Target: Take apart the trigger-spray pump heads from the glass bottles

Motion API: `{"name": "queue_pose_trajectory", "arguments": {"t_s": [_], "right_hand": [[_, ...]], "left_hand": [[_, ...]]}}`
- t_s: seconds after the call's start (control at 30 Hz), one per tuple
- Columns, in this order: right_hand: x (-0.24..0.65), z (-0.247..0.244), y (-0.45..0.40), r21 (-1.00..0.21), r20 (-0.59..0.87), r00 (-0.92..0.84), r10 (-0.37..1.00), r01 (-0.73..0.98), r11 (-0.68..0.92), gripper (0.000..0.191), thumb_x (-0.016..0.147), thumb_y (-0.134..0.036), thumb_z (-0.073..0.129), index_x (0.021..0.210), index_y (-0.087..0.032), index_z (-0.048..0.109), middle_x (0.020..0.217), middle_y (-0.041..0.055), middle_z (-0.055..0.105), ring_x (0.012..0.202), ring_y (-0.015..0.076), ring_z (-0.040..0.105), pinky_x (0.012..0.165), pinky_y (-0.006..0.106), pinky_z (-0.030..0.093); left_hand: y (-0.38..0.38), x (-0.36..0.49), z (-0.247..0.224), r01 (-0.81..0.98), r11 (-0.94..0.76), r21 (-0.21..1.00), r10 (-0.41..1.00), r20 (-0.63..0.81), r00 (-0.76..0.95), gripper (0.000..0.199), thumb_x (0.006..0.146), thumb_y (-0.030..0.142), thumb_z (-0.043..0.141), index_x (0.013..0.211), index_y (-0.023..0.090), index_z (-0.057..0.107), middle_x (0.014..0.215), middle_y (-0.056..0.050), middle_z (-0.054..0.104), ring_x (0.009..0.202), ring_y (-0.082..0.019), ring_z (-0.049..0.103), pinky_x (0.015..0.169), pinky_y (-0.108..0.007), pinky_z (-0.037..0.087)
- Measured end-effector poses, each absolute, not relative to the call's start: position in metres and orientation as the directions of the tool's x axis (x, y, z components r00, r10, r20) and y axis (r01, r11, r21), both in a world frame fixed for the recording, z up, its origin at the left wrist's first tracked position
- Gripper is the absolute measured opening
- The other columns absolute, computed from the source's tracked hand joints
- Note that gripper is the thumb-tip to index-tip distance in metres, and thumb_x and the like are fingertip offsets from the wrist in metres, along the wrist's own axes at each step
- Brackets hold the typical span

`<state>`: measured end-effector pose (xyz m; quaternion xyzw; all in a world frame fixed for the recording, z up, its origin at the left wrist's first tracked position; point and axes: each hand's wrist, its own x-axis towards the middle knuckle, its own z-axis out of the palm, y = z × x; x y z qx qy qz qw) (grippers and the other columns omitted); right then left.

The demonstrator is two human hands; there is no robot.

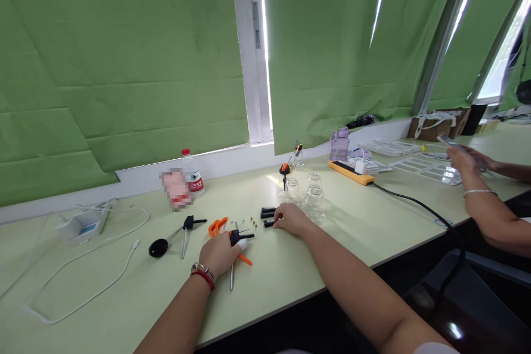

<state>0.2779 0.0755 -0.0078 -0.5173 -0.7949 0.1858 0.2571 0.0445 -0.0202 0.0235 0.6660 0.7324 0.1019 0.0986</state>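
My left hand (pixel 220 255) is closed around a tool with a black plastic head (pixel 240 237) and a thin metal rod sticking out below it. Orange plastic pieces (pixel 217 227) lie by its fingers, partly hidden. My right hand (pixel 291 219) pinches the end of the nearest of several short black toothed strips (pixel 269 223) lying side by side. Tiny brass-coloured parts (pixel 253 222) lie between both hands. Left of my left hand rests a similar black-headed tool (pixel 188 223) with metal rods, along with a round black disc (pixel 158 248).
Clear glass jars (pixel 314 199) stand just beyond my right hand, one holding an orange-and-black tool (pixel 285 168). Behind are a red-capped water bottle (pixel 193 176), a purple bottle (pixel 340 145) and an orange power strip (pixel 350 172). A white cable (pixel 112 274) loops at left. Another person's hands (pixel 464 159) hold a phone.
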Motion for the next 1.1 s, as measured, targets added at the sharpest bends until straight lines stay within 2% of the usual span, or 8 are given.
{"name": "queue_pose_trajectory", "arguments": {"t_s": [0.13, 0.27, 0.4, 0.53, 0.63, 0.73, 1.1], "right_hand": [[0.275, -0.005, 0.076, -0.512, 0.253, -0.306, 0.918, 0.762, 0.396, 0.015, 0.065, -0.029, 0.071, 0.077, -0.021, 0.066, 0.089, 0.0013, 0.060, 0.081, 0.0156, 0.054, 0.068, 0.025, 0.039], [0.266, -0.005, 0.073, -0.468, 0.325, -0.311, 0.893, 0.768, 0.437, 0.037, 0.067, -0.031, 0.071, 0.101, -0.020, 0.062, 0.106, 0.0066, 0.058, 0.100, 0.0216, 0.051, 0.083, 0.030, 0.039], [0.252, -0.011, 0.069, -0.394, 0.350, -0.390, 0.851, 0.763, 0.512, 0.049, 0.080, -0.037, 0.056, 0.125, -0.019, 0.050, 0.131, 0.0114, 0.045, 0.122, 0.0269, 0.037, 0.100, 0.038, 0.028], [0.240, -0.019, 0.068, -0.316, 0.304, -0.487, 0.819, 0.760, 0.568, 0.052, 0.090, -0.041, 0.037, 0.137, -0.019, 0.035, 0.146, 0.0110, 0.029, 0.134, 0.0282, 0.022, 0.107, 0.042, 0.017], [0.236, -0.022, 0.071, -0.284, 0.228, -0.519, 0.824, 0.774, 0.566, 0.055, 0.090, -0.049, 0.030, 0.139, -0.023, 0.033, 0.149, 0.0089, 0.022, 0.136, 0.0311, 0.016, 0.107, 0.047, 0.013], [0.237, -0.022, 0.076, -0.252, 0.192, -0.526, 0.828, 0.790, 0.560, 0.058, 0.089, -0.055, 0.028, 0.137, -0.024, 0.036, 0.148, 0.0103, 0.023, 0.135, 0.0324, 0.019, 0.105, 0.050, 0.013], [0.249, -0.017, 0.091, -0.160, 0.227, -0.644, 0.731, 0.716, 0.680, 0.053, 0.090, -0.050, 0.030, 0.136, -0.026, 0.039, 0.144, 0.0081, 0.034, 0.129, 0.0271, 0.030, 0.104, 0.045, 0.020]], "left_hand": [[-0.020, 0.044, 0.023, 0.953, 0.103, 0.283, 0.995, -0.028, -0.099, 0.046, 0.075, 0.061, 0.041, 0.080, 0.019, 0.060, 0.078, -0.010, 0.066, 0.071, -0.026, 0.061, 0.056, -0.033, 0.039], [-0.021, 0.045, 0.023, 0.955, 0.107, 0.277, 0.994, -0.024, -0.105, 0.048, 0.074, 0.061, 0.041, 0.083, 0.019, 0.061, 0.080, -0.011, 0.067, 0.073, -0.027, 0.062, 0.057, -0.033, 0.040], [-0.020, 0.044, 0.022, 0.957, 0.093, 0.275, 0.996, -0.009, -0.094, 0.046, 0.074, 0.061, 0.041, 0.080, 0.020, 0.060, 0.079, -0.010, 0.067, 0.071, -0.026, 0.061, 0.056, -0.033, 0.039], [-0.020, 0.044, 0.021, 0.961, 0.067, 0.269, 0.997, 0.007, -0.071, 0.043, 0.074, 0.060, 0.041, 0.077, 0.021, 0.059, 0.078, -0.008, 0.067, 0.071, -0.026, 0.061, 0.055, -0.032, 0.037], [-0.020, 0.043, 0.021, 0.961, 0.070, 0.269, 0.997, 0.009, -0.075, 0.043, 0.074, 0.060, 0.041, 0.077, 0.021, 0.058, 0.077, -0.008, 0.068, 0.069, -0.026, 0.061, 0.053, -0.032, 0.036], [-0.020, 0.043, 0.021, 0.961, 0.065, 0.268, 0.997, 0.019, -0.073, 0.043, 0.074, 0.060, 0.041, 0.076, 0.021, 0.058, 0.077, -0.009, 0.068, 0.069, -0.025, 0.061, 0.053, -0.031, 0.035], [-0.018, 0.040, 0.015, 0.955, 0.062, 0.289, 0.997, 0.020, -0.071, 0.046, 0.072, 0.063, 0.043, 0.077, 0.020, 0.058, 0.078, -0.009, 0.067, 0.070, -0.025, 0.060, 0.054, -0.031, 0.034]]}}
